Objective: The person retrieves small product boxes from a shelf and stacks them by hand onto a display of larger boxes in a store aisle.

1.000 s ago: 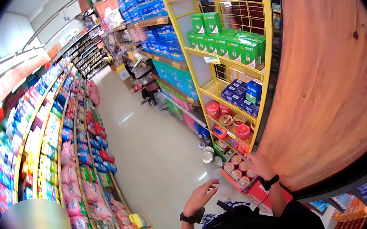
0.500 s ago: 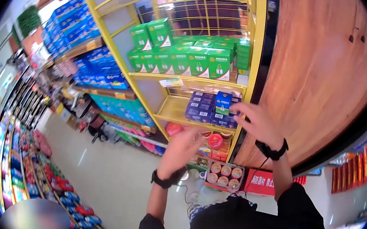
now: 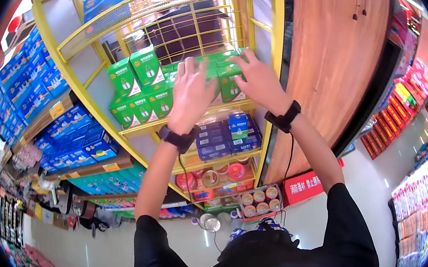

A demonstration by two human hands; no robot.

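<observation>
Green boxes with white labels fill a shelf of the yellow rack [image 3: 81,90]; a front-row green box [image 3: 161,105] shows left of my hands. Two more, including an upright green box [image 3: 146,67], stand on top at the left. Over the middle of the row is my left hand [image 3: 192,91], fingers stretched out and slightly blurred. My right hand [image 3: 261,80] is at the right end, its fingers apart around the corner of a green box [image 3: 229,82]. Whether either hand touches the boxes I cannot tell. Both hands hide part of the row.
One shelf down are dark blue boxes [image 3: 212,141] with a small blue-green box [image 3: 239,125] on top. Round red tubs [image 3: 236,171] sit lower. On the floor stand a crate of tubs [image 3: 260,201] and a red box [image 3: 303,186]. A wooden panel [image 3: 336,58] flanks the rack.
Both hands have risen from in front of the dark blue boxes and lower shelf to the green boxes. The view has turned, so the rack now sits further left.
</observation>
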